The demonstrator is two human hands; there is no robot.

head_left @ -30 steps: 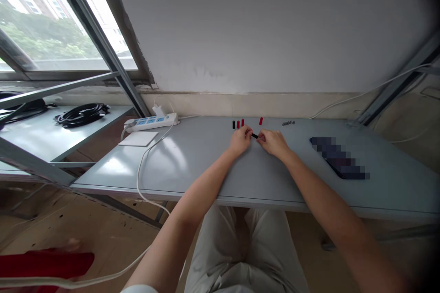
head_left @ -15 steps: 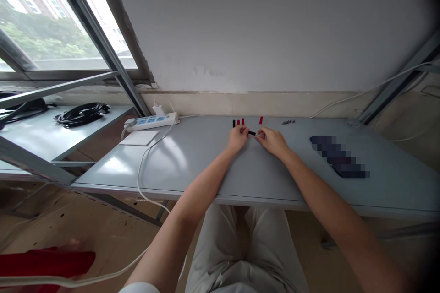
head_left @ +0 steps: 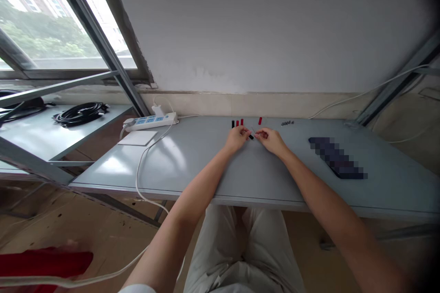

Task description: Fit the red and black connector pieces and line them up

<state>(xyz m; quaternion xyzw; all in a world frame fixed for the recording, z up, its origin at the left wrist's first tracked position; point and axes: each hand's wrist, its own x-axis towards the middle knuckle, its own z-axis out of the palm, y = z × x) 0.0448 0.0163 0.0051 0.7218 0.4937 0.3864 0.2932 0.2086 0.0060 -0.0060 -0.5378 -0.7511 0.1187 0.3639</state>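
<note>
I am watching from far off through the worn camera; the clock is centred between the two hands, its twelve toward the wall. That plain grey wall is the largest thing. The table runs below it, and the person's lap is at six. At between three and four, well apart from the hands, lies a dark slab, its surface masked by blocks. Out at nine sit a white strip of sockets and a white card.

The left hand comes in from seven, its thumb and fingers pinched on a black tube. The right hand comes in from five, fingertips drawn together, apparently on a thin pin.

The held tube is at the centre, at the left hand's tips, its long axis running from ten to four. The left hand is nearer to it; the right is just beside. I judge the gap between tube and pin to be what matters most.

At ten, near the left hand, stand three upright tubes; one red tube is at one. Smallest are the grey bits, between two and three.
</note>
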